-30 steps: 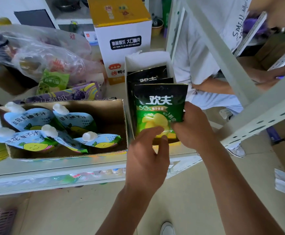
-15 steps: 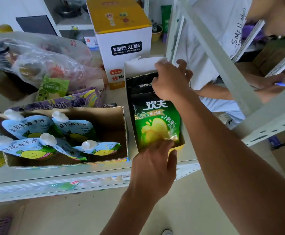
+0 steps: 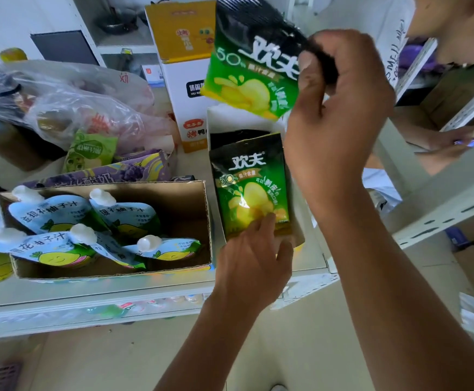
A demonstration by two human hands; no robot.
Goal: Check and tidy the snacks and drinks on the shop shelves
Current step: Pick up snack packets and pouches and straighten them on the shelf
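My right hand [image 3: 340,108] pinches a green and black snack packet [image 3: 252,66] by its top corner and holds it in the air above a narrow white display box [image 3: 216,119]. A second packet of the same kind [image 3: 251,187] stands at the front of that box. My left hand [image 3: 254,263] rests its fingertips on that front packet's lower edge. More dark packets sit behind it in the box. The box stands at the right end of the white shelf [image 3: 145,292].
A cardboard tray [image 3: 185,221] of blue spouted drink pouches [image 3: 52,215] sits left of the display box. Behind stand a yellow and white carton [image 3: 185,69], purple packs and clear plastic bags [image 3: 75,100]. Another person's arm [image 3: 439,142] and a grey rack frame [image 3: 441,198] are at the right.
My right hand reached to the back of the display box, took a packet and lifted it up out of the box. My left hand stayed on the front packet.
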